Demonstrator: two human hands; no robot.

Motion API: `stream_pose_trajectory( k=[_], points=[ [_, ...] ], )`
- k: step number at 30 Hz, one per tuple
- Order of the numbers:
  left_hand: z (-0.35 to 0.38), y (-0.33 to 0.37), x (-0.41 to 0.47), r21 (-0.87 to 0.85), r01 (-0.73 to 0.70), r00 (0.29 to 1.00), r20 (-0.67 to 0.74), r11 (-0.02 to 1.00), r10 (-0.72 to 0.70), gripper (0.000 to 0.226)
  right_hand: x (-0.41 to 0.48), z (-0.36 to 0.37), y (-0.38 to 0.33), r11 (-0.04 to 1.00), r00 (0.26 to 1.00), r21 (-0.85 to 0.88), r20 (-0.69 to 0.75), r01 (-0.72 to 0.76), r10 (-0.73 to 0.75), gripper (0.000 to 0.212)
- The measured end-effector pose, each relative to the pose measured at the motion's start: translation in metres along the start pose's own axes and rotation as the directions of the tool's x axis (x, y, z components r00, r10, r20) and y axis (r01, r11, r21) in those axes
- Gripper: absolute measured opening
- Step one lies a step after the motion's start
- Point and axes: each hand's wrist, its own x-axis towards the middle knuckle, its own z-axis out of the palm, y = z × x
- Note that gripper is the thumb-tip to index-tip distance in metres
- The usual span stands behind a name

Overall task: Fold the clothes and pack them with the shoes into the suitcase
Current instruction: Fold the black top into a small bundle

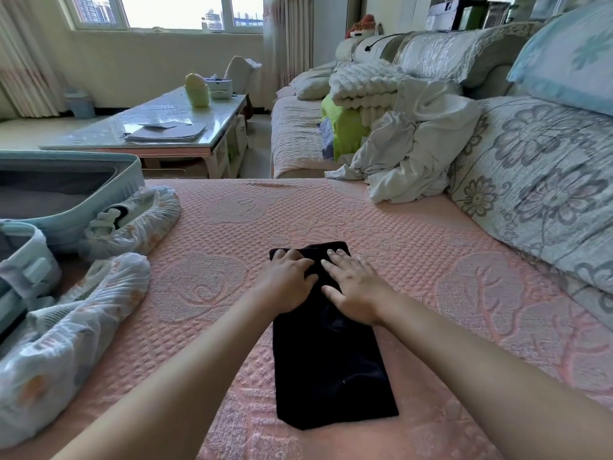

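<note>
A black garment [331, 366] lies folded into a long narrow strip on the pink textured sofa cover [232, 234] in front of me. My left hand [288, 280] and my right hand [355, 290] rest flat side by side on its far end, fingers spread. Two shoes in thin see-through covers lie at the left: one [132, 224] against the suitcase, the other [69, 330] nearer me. The light blue suitcase [66, 207] stands open at the left edge. A crumpled white garment [411, 151] is heaped at the far right of the seat.
Flowered back cushions [537, 180] line the right side. A folded white blanket over green fabric [361, 94] sits on the sofa beyond. A glass coffee table [159, 127] with papers and a yellow-green container stands ahead on the left, below a window.
</note>
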Motion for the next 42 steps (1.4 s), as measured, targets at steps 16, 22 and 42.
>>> stream_pose_trajectory(
  k=[16, 22, 42],
  points=[
    [0.01, 0.008, -0.077, 0.141, -0.223, 0.966, 0.161, 0.965, 0.2, 0.079, -0.056, 0.009, -0.027, 0.991, 0.988, -0.031, 0.087, 0.128, -0.125, 0.07],
    [0.006, 0.004, -0.121, 0.133, -0.283, 0.943, 0.22, 0.95, 0.25, 0.087, -0.084, 0.015, -0.041, 0.984, 0.983, -0.078, 0.093, 0.163, -0.156, 0.064],
    [-0.008, 0.009, -0.151, 0.015, -0.419, 0.908, -0.01, 0.908, 0.42, 0.057, -0.133, 0.003, -0.03, 0.958, 0.957, -0.012, -0.034, 0.287, -0.287, 0.078]
  ],
)
